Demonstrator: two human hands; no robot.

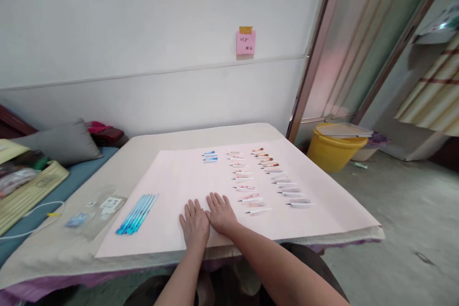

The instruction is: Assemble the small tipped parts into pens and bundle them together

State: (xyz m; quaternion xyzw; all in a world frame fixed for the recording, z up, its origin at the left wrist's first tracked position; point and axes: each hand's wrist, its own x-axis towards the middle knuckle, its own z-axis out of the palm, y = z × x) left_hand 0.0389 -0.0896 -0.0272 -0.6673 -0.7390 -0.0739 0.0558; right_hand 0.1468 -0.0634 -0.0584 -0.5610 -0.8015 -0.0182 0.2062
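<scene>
- While both hands lie flat on the pink paper sheet (179, 177), nothing is held: the left hand (194, 224) and the right hand (221, 214) are pressed palm-down side by side, touching at the thumbs, with the fingers (218, 200) spread and extended away from the body.
- Nearest to the fingers of the right hand is the near end of the middle row of small tubes (247, 186), set just to the right and slightly beyond; the closest piece lies near the right hand but apart from it.
- Each tube in that row is laid crosswise, its long axis running left to right, with what looks like a thin white tip at one end; which end cannot be told for certain.
- A second row of small tubes (283, 179) is laid further right, in the same crosswise manner, well apart from both hands.
- A bundle of blue pens (138, 213) is placed to the left of the left hand, near but not touching; its long axis runs diagonally, from near-left to far-right.
- A few short blue pieces (210, 156) are seen at the far side of the sheet, straight beyond the hands.
- By position, the right hand is judged nearer to the tube rows and the left hand nearer to the pens.
- Everything is carried by the worktop (71, 248).
</scene>
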